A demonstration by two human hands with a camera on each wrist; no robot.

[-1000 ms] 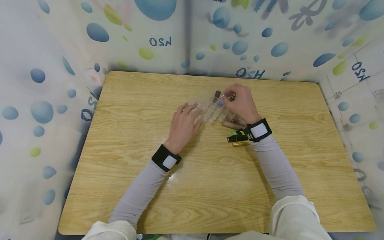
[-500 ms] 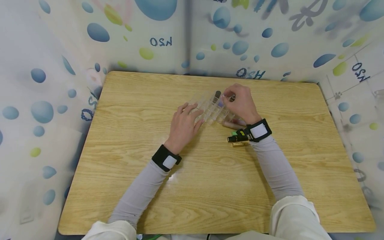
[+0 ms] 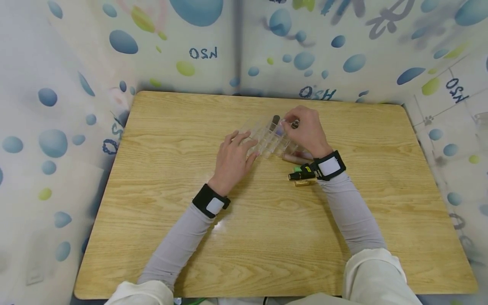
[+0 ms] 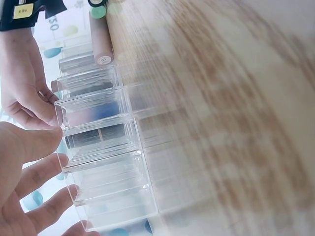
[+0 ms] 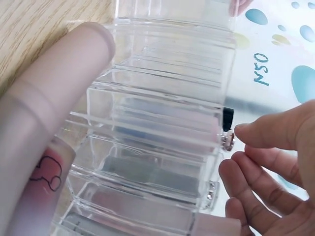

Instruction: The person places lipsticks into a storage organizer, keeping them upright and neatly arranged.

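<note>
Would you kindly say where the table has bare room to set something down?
The table is bare left of the left hand, between the grey sleeves toward the near edge, and right of the right sleeve. It is crowded around the right hand, the clear case and the loose tubes.

Cropped pinkish tube [image 5: 51,105] (right wrist view)

From high on the near side, the head view faces down over the brown rectangular wood-grained table [image 3: 236,250]; close wrist views — left facing right, right facing left — share a clear compartmented plastic box [image 4: 113,174].
</note>
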